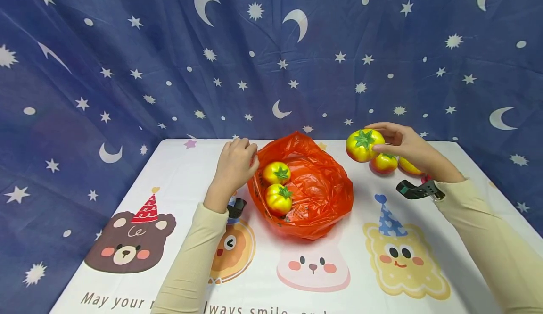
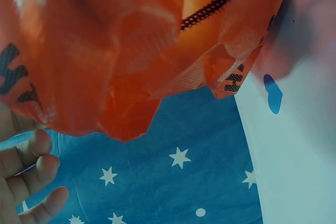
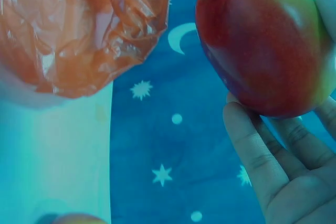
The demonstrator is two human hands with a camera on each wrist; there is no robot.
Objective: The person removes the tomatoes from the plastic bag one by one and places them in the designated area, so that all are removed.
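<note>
A red plastic bag (image 1: 316,182) (image 2: 79,66) (image 3: 63,51) lies with its mouth wide, two yellow-red fruits (image 1: 276,173) with green leafy tops at its left inside. My left hand (image 1: 238,161) (image 2: 26,177) grips the bag's upper left rim, fingers curled. Above the table, right of the bag, my right hand (image 1: 400,142) (image 3: 289,166) holds another such fruit (image 1: 360,146) (image 3: 257,45) between thumb and fingers; its underside looks deep red in the right wrist view.
Behind and below my right hand, another yellow-red fruit (image 1: 383,164) and a yellow one (image 1: 408,166) rest on the table, with a small pinkish-red thing (image 1: 425,178) by my wrist. A blue starry curtain (image 1: 254,83) hangs behind the white printed tablecloth (image 1: 263,262).
</note>
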